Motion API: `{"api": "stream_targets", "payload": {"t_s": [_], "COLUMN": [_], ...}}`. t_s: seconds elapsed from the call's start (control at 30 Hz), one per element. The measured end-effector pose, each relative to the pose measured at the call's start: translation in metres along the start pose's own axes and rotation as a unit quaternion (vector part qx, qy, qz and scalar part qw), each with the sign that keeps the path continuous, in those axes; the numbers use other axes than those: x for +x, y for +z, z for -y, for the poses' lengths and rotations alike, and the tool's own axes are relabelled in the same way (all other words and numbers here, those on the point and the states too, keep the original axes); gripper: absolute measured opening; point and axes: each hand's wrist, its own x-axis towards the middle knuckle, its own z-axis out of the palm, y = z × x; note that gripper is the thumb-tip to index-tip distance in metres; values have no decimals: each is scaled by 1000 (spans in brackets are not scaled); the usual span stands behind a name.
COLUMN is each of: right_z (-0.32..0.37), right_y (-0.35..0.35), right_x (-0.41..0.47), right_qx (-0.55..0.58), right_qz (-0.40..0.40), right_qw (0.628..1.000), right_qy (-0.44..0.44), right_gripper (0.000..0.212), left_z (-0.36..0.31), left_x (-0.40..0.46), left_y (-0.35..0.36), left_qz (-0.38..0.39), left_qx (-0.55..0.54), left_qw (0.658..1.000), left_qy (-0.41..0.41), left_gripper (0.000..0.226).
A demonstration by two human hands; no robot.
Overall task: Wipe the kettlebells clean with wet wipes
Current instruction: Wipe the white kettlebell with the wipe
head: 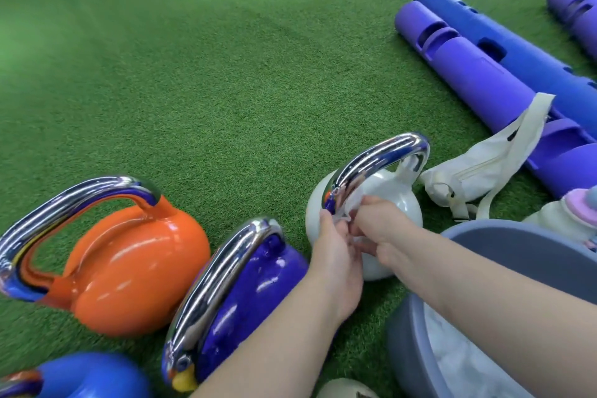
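Your left hand [336, 255] and right hand [381, 229] both pinch the wet wipe [347, 207] at the white kettlebell's [400, 200] handle base. You are wiping the handle; next, probably slide the wipe up, beyond your grip.

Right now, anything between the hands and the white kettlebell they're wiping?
Nothing visible. Both the left hand and right hand hold the wet wipe right at the base of the chrome handle of the white kettlebell. The purple kettlebell sits to its left, apart from the hands.
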Motion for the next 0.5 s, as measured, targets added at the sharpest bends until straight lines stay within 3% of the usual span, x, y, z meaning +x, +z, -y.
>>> {"api": "stream_targets", "payload": {"t_s": [0.07,0.13,0.27,0.37,0.43,0.5], "right_z": [2,4,8,10,4,-5], "right_y": [-13,-25,-34,-24,-16,-10], "right_x": [4,11,25,26,23,15], "right_qx": [9,-3,-79,-206,-274,-264], "right_qz": [19,8,21,65,58,56], "right_qw": [1000,1000,992,968,949,951], "right_qy": [-1,-20,-99,-130,-146,-153], "right_gripper": [30,25,35,33,33,35], "left_z": [9,17,22,24,25,30], "left_x": [2,2,3,10,7,2], "left_y": [12,15,5,-2,-6,-14], "left_qz": [3,-35,-3,20,21,17], "left_qx": [26,154,446,526,538,550], "left_qw": [1000,987,886,832,826,816], "left_qy": [16,31,130,174,168,179], "left_gripper": [40,23,66,72,68,64]}}
